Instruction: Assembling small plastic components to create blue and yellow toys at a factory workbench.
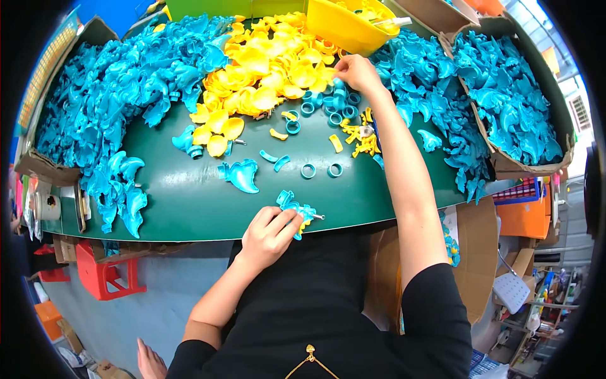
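Worktop [189,208], green, heaped with blue and yellow plastic parts. Left hand [268,235] at near edge, fingers closed on small blue-and-yellow assembly [295,210]. Right hand [356,72] stretched far, fingers curled over blue rings [331,104], grip unclear. Step looks like fetching 1 ring; next move likely needs carrying it to the assembly.

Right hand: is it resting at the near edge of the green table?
No. The right hand is stretched to the far side, at the blue rings beside the yellow parts pile; the left hand is at the near edge.
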`<action>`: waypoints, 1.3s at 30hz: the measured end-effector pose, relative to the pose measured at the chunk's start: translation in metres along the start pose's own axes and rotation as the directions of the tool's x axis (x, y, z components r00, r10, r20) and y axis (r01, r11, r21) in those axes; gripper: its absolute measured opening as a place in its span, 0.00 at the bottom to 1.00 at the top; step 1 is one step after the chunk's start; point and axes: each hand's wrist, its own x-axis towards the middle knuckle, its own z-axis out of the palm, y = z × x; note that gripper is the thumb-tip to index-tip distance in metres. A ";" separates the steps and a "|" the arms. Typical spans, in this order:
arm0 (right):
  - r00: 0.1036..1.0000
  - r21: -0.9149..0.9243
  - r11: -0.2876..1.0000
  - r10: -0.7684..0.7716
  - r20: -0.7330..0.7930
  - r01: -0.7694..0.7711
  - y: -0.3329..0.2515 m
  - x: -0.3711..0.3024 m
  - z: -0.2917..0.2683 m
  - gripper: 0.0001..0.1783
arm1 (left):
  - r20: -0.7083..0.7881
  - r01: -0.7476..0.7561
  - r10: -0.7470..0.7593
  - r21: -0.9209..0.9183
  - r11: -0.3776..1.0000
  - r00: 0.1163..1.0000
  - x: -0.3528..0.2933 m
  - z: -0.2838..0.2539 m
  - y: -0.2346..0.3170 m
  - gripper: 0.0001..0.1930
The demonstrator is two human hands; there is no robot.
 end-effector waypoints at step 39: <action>0.961 0.556 0.821 0.029 -0.274 0.134 -0.094 -0.291 0.047 0.04 | -0.165 0.003 -0.003 -0.001 1.000 0.986 -0.040 -0.006 0.003 0.12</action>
